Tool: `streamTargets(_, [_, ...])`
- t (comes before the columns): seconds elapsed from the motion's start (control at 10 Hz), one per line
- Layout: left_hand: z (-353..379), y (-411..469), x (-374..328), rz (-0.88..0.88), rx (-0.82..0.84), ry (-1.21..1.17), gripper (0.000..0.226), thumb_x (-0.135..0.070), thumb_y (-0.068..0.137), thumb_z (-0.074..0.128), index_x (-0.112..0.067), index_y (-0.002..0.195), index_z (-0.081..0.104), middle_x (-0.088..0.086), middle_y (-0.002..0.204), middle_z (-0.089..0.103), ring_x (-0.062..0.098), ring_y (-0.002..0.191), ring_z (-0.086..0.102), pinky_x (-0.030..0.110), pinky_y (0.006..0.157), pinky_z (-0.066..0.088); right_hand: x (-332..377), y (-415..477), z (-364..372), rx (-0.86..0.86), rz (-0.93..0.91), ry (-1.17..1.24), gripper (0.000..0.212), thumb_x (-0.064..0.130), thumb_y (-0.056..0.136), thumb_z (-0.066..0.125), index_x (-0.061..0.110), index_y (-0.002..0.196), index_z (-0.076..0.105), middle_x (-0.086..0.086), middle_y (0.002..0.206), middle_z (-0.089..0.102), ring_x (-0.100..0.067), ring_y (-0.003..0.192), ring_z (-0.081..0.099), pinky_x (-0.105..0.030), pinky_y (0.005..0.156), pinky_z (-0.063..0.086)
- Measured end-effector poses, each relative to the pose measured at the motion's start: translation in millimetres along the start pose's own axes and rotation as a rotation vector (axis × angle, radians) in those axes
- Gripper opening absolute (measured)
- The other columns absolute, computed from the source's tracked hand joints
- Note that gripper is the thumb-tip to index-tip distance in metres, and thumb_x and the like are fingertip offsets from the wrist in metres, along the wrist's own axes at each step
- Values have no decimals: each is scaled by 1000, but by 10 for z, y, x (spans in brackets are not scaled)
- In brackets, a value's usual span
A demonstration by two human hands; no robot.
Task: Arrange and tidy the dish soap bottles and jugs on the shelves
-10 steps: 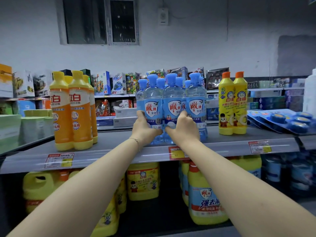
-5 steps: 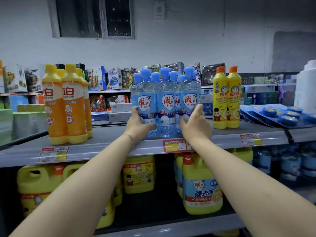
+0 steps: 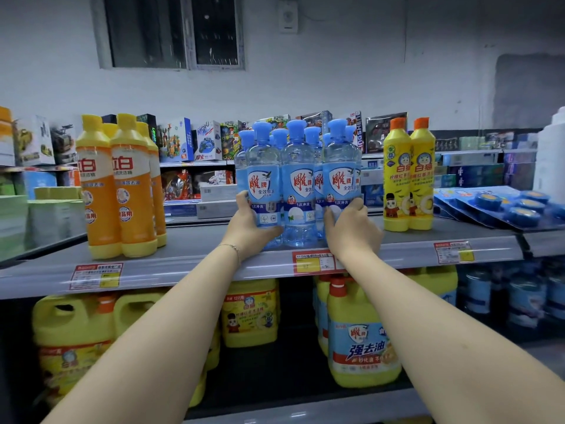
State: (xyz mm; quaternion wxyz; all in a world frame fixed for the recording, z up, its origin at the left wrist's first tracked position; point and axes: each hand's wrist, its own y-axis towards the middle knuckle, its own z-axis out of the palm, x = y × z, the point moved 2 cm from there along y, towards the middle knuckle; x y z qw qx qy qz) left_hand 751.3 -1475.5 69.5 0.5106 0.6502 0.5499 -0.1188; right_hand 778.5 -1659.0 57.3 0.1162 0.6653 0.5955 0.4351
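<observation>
Both hands — left hand (image 3: 249, 228), right hand (image 3: 351, 229) — grip closed around clear blue bottles (image 3: 301, 185) on the shelf (image 3: 195, 249).

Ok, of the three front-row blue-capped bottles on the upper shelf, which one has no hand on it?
The middle blue bottle. The left hand wraps the left one and the right hand presses the right one; the middle stands untouched between them.

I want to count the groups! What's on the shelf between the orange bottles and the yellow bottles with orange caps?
In the head view, only the cluster of blue bottles, which the left hand and right hand touch.
</observation>
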Motion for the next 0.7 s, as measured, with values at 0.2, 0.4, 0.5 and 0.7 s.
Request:
streamTargets(0.2, [4,25,25,12,2,34,82,-20,80,75,-22,137,16,-7,107,56,11,88,57,26,78,41,-11,1,37,21,15,39,64,50,98,32,2,139,27,-14,131,51,-33,103,60,-33,63,38])
streamTargets(0.4, [14,63,98,24,-24,29,83,-23,76,79,-24,135,20,-3,118,56,16,102,58,29,84,45,-30,-83,-102,-11,43,313,53,39,93,52,7,130,32,-11,129,40,-28,93,57,-31,60,41])
streamTargets(0.5, [18,67,105,66,-124,45,89,-23,68,85,-19,134,26,2,129,42,16,111,49,32,97,44,-1,-132,-181,-75,-84,404,32,27,91,54,10,115,41,-6,114,44,-21,77,50,-26,53,33])
streamTargets(0.7, [-113,-97,45,310,-327,327,65,-28,75,79,-10,120,36,5,119,34,12,102,35,29,89,42,175,-185,-257,4,-500,278,12,20,89,52,13,98,54,-1,92,57,-18,80,52,-25,58,34])
